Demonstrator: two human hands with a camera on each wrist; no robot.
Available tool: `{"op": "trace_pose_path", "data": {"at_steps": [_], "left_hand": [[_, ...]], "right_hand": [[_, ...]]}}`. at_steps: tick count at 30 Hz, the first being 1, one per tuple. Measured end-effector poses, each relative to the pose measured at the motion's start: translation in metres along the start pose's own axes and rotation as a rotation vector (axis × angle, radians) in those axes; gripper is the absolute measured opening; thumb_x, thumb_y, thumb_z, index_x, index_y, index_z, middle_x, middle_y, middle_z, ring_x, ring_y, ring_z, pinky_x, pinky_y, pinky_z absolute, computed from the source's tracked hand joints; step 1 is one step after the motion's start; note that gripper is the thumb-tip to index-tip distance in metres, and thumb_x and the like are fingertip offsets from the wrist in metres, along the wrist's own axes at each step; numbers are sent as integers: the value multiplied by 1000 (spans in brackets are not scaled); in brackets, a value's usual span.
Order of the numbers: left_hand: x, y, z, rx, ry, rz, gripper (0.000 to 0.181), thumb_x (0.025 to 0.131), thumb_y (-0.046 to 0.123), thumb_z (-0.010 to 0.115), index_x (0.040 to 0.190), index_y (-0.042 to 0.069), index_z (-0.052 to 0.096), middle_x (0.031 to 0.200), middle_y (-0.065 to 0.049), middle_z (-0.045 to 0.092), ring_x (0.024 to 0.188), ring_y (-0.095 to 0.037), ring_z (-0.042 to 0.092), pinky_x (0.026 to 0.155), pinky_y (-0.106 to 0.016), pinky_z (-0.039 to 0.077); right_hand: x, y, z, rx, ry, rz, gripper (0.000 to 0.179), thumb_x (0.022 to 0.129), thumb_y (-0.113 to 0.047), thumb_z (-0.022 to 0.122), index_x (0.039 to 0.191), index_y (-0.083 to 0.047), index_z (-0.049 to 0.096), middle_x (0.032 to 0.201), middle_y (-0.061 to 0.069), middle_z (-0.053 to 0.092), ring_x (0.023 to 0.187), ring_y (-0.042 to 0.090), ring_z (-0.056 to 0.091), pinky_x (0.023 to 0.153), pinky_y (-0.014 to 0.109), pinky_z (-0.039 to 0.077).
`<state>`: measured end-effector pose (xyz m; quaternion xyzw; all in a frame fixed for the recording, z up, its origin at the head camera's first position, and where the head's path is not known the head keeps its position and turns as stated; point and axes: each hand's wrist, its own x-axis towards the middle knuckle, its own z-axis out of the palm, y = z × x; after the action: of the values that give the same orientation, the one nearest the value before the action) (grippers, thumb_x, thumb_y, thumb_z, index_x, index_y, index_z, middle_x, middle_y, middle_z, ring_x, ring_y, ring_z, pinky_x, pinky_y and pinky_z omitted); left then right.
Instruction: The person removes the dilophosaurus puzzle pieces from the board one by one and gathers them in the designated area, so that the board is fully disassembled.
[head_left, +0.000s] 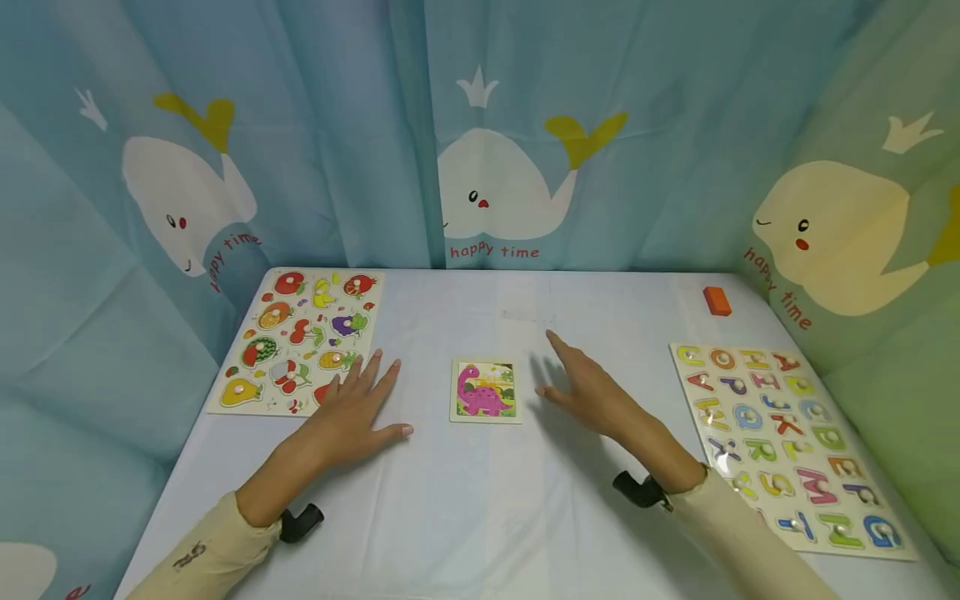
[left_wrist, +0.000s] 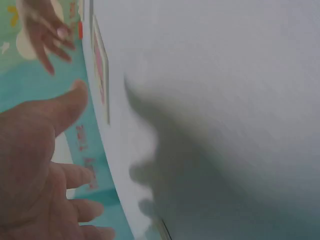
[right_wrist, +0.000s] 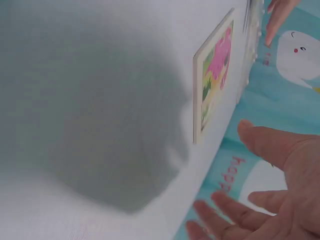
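Observation:
Between the two hands lies a small square dinosaur puzzle (head_left: 485,392), a pink dinosaur in a cream frame, flat on the table. My left hand (head_left: 351,414) hovers with fingers spread, its fingertips overlapping the lower right corner of the fruit board (head_left: 315,342) in the head view. On the puzzle's right, my right hand (head_left: 592,392) is held above the table with fingers extended, its shadow falling on the cloth. Both hands hold nothing. The left wrist view shows the puzzle (left_wrist: 101,75) edge-on beyond the thumb; the right wrist view shows its picture (right_wrist: 216,75) at a slant.
A letter board (head_left: 787,450) with knobbed pieces lies along the right side of the white table (head_left: 450,517). Behind it sits an orange block (head_left: 717,301). Blue curtains (head_left: 360,150) printed with whales enclose the table's back and sides.

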<state>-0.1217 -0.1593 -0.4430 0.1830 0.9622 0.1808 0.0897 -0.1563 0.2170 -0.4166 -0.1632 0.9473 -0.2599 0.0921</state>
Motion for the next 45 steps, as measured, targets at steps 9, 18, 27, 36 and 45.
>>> {"op": "trace_pose_path", "data": {"at_steps": [9, 18, 27, 36, 45], "left_hand": [[20, 37, 13, 9, -129, 76, 80, 103, 47, 66, 167, 11, 32, 174, -20, 21, 160, -47, 19, 126, -66, 22], [26, 63, 28, 52, -186, 144, 70, 105, 46, 63, 162, 12, 43, 172, -18, 28, 158, -44, 27, 124, -64, 29], [27, 66, 28, 87, -187, 155, 68, 104, 44, 65, 161, 11, 45, 170, -20, 33, 156, -45, 31, 123, -62, 33], [26, 65, 28, 69, -175, 165, 66, 105, 42, 64, 160, 10, 46, 169, -21, 35, 155, -45, 33, 122, -62, 35], [27, 65, 27, 74, -178, 164, 68, 105, 44, 64, 160, 8, 46, 169, -21, 35, 155, -46, 33, 122, -63, 33]], "right_hand": [[45, -27, 29, 75, -28, -90, 80, 98, -11, 76, 165, -5, 32, 148, 22, 57, 133, 38, 57, 111, 55, 49], [64, -57, 51, 38, -87, -113, 67, 100, -11, 73, 160, -7, 43, 146, 16, 63, 135, 36, 58, 113, 53, 49], [66, -62, 62, -125, -43, -127, 58, 99, -12, 74, 153, -8, 52, 143, 13, 67, 131, 35, 62, 110, 57, 49], [64, -64, 67, -243, 51, -268, 54, 97, -9, 77, 147, -2, 59, 133, 18, 71, 121, 37, 69, 100, 55, 57], [64, -68, 69, -337, 64, -290, 52, 97, -9, 77, 145, 0, 60, 128, 19, 73, 122, 37, 68, 99, 53, 58]]}}
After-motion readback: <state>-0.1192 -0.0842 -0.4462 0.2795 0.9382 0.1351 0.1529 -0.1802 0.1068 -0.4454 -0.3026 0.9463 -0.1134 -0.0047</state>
